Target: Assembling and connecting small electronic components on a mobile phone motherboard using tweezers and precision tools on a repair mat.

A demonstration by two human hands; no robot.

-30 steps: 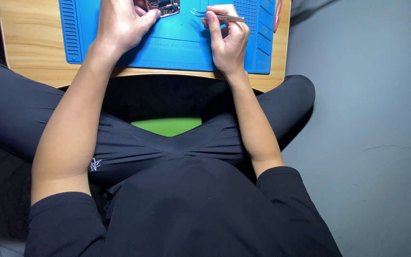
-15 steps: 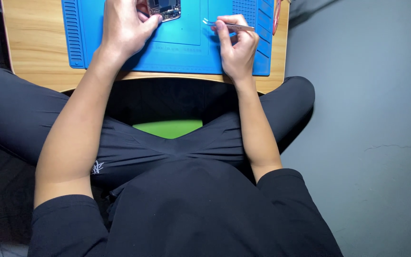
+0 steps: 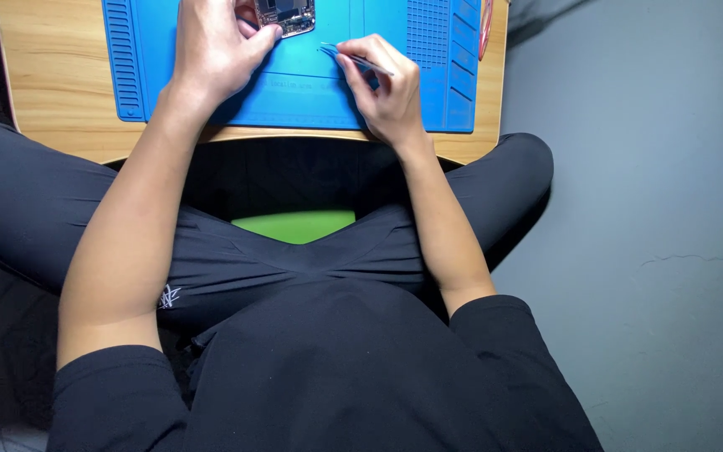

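The left hand (image 3: 215,46) grips an opened phone (image 3: 286,15) on the blue mat (image 3: 311,92); the right hand (image 3: 382,88) pinches tweezers (image 3: 353,59), tips near the phone.

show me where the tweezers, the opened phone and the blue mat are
tweezers (image 3: 360,61), head view, on the thin metal shaft above the fingers.
opened phone (image 3: 288,14), head view, on its exposed inner parts.
blue mat (image 3: 307,96), head view, on a bare stretch between the hands.

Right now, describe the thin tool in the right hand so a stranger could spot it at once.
Find the blue mat on the wooden table. On it, the right hand pinches thin metal tweezers, tips pointing left toward the opened phone under the left hand. It is the only slim, silvery, pointed thing there.
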